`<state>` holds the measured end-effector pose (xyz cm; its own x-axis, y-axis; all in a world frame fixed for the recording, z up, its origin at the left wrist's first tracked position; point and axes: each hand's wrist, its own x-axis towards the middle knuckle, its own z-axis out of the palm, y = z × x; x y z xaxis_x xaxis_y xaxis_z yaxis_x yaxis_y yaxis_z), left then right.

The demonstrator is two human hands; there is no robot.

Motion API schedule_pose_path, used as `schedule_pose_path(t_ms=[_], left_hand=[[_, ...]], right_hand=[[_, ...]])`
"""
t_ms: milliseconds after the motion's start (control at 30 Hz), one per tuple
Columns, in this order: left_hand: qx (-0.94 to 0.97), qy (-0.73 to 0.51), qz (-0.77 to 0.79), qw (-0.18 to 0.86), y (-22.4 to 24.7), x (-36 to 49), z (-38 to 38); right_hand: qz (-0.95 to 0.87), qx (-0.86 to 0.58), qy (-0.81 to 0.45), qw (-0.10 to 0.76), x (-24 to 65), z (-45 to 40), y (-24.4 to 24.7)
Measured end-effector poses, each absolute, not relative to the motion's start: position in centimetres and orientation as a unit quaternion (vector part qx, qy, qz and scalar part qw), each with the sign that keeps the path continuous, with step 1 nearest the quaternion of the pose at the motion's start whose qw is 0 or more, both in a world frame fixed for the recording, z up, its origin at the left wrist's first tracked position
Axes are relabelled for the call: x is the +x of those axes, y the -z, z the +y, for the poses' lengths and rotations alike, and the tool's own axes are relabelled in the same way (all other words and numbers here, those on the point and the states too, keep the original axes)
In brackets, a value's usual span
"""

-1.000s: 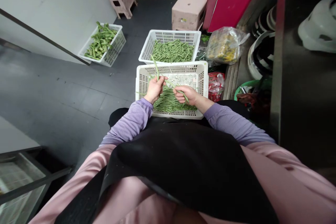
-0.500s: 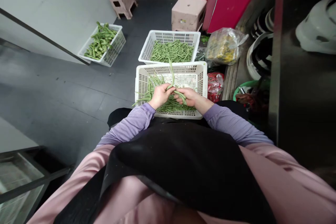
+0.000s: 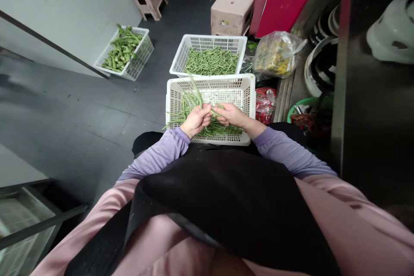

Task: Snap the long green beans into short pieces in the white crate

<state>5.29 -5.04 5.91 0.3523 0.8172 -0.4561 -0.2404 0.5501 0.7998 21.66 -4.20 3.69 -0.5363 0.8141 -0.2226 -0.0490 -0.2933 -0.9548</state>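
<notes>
Over the near white basket [image 3: 251,108], my left hand [image 3: 196,120] is closed on a long green bean [image 3: 196,90] whose blurred upper end rises toward the basket's far rim. Close beside it, my right hand [image 3: 231,115] is closed on green bean pieces [image 3: 217,111], with the fingertips of both hands nearly touching. Long beans [image 3: 187,102] lie at the left of this basket and more lie under my hands. Just behind stands a second white basket [image 3: 177,61] holding short bean pieces [image 3: 211,61].
A third basket [image 3: 142,56] of green vegetables stands at the left on the floor. Pink stools [image 3: 231,13] are behind. To the right are a plastic bag of yellow stuff [image 3: 278,55], a red bag [image 3: 265,104], a green basin [image 3: 293,112] and a dark counter [image 3: 371,138].
The long bean in my left hand has swung leftward. My right hand has turned, its fingers now nearer my left hand, and fewer bean lengths show below it.
</notes>
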Motion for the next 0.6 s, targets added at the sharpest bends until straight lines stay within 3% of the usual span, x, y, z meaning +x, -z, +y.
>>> schedule_pose_path(t_ms=[67,167,267,400,600], left_hand=[[0.286,-0.398,0.472,0.733,-6.1,6.0,-4.7],[0.277,-0.443,0.512,0.682,-6.5,6.1,-3.1],[0.297,-0.425,0.564,0.642,-6.1,5.1,-1.5],[0.357,-0.284,0.629,0.629,-4.4,4.4,-2.1],[0.462,-0.213,0.596,0.621,-2.8,6.2,-4.9]], right_hand=[[-0.555,-0.433,-0.610,0.364,20.7,-4.8,-3.5],[-0.613,-0.456,-0.533,0.364,19.3,-5.9,-2.8],[-0.571,-0.470,-0.569,0.359,19.0,-5.9,-1.9],[-0.434,-0.461,-0.667,0.393,20.3,-4.0,-0.9],[-0.324,-0.486,-0.708,0.397,20.4,-2.6,-0.3]])
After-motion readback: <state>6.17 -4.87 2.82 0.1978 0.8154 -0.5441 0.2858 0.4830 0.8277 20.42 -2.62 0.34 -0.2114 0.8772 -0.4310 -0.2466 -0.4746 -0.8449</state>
